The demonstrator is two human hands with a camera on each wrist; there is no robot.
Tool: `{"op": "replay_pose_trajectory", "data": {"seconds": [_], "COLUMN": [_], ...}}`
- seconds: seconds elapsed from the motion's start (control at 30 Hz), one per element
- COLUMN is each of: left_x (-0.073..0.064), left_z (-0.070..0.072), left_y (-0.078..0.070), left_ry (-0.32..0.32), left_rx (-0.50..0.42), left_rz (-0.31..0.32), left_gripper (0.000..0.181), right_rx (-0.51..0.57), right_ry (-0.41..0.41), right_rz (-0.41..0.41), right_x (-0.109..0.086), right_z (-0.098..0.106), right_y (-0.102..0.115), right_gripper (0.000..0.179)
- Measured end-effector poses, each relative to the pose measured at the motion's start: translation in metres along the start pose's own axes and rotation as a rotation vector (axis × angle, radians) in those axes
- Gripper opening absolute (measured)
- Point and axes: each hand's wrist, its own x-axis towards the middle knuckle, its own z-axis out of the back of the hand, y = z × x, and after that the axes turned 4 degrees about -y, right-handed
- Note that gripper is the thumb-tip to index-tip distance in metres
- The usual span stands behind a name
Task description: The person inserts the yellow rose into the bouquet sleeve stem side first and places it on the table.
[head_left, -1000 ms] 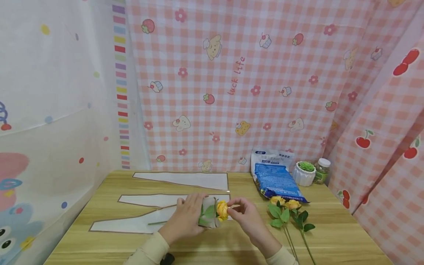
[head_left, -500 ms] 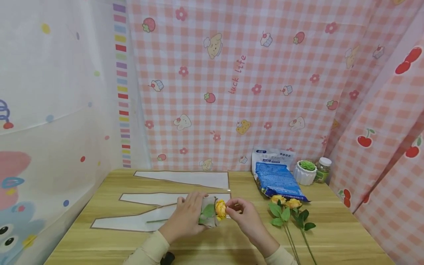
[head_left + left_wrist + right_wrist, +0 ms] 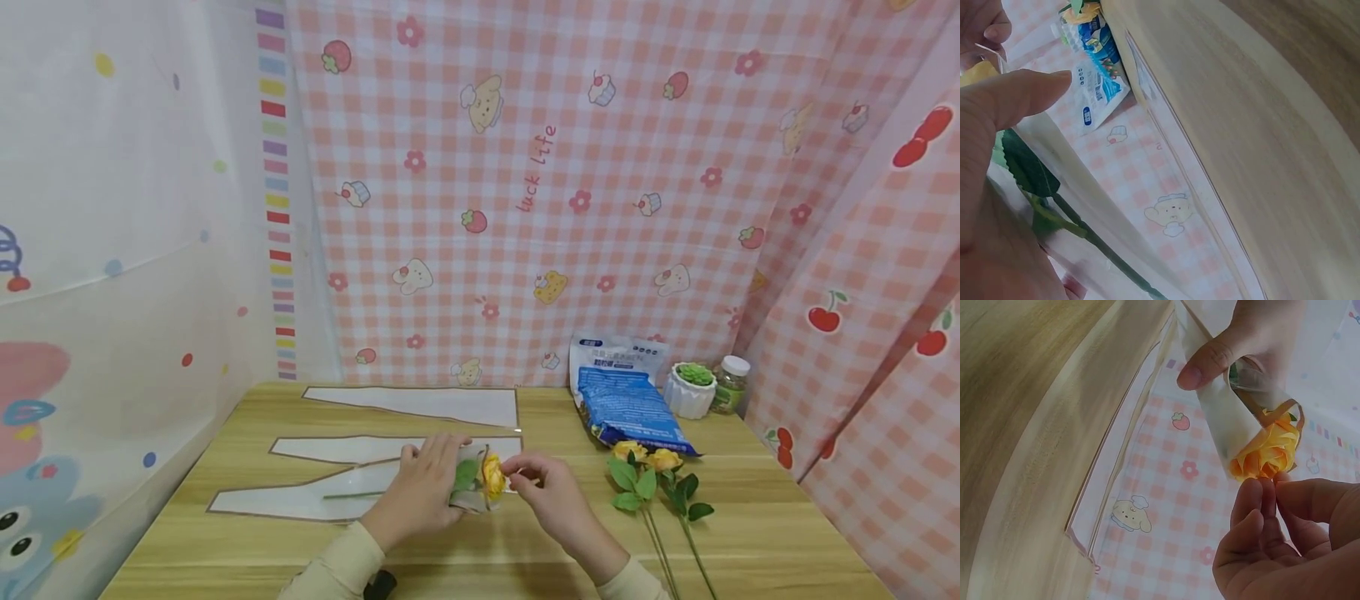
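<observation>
My left hand point(image 3: 422, 492) grips a translucent flower sleeve point(image 3: 1219, 419) with a brown edge, its thumb lying across the outside. Inside is a yellow artificial rose point(image 3: 493, 477); its bloom sits at the sleeve's mouth, ringed by the brown rim in the right wrist view. The green stem point(image 3: 1113, 253) and a leaf point(image 3: 1030, 164) show through the film in the left wrist view. Out of the left hand's far side the stem's end points left. My right hand point(image 3: 551, 504) pinches the front petals between thumb and fingertips.
Flat white sleeves with brown borders, a back one point(image 3: 427, 405), a middle one point(image 3: 322, 451) and a front one point(image 3: 277, 502), lie on the table point(image 3: 180, 546). Two yellow roses point(image 3: 645, 485) lie right, before a blue-white bag point(image 3: 626, 404), a potted succulent point(image 3: 690, 393) and a jar point(image 3: 729, 387).
The rose has slid left, deeper into the sleeve, and its stem end reaches further left. My right hand has followed the bloom slightly left; the left hand has stayed in place.
</observation>
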Motion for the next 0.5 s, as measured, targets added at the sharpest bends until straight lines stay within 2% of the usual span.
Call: {"op": "replay_pose_trajectory", "data": {"seconds": [0.3,0.5], "left_x": [0.0012,0.0021], "left_z": [-0.0013,-0.0027], "left_y": [-0.0006,0.0], "left_ry": [-0.006,-0.006], "left_rx": [-0.015,-0.011], "left_rz": [0.012,0.023], "left_gripper": [0.091,0.092], "right_rx": [-0.099,-0.064], "right_ry": [-0.003,-0.006], "right_rz": [0.042,0.02], "right_x": [0.0007,-0.0004], "right_z": [-0.0005,-0.0014], "right_y": [-0.0006,-0.0009], "right_gripper": [0.016,0.015]}}
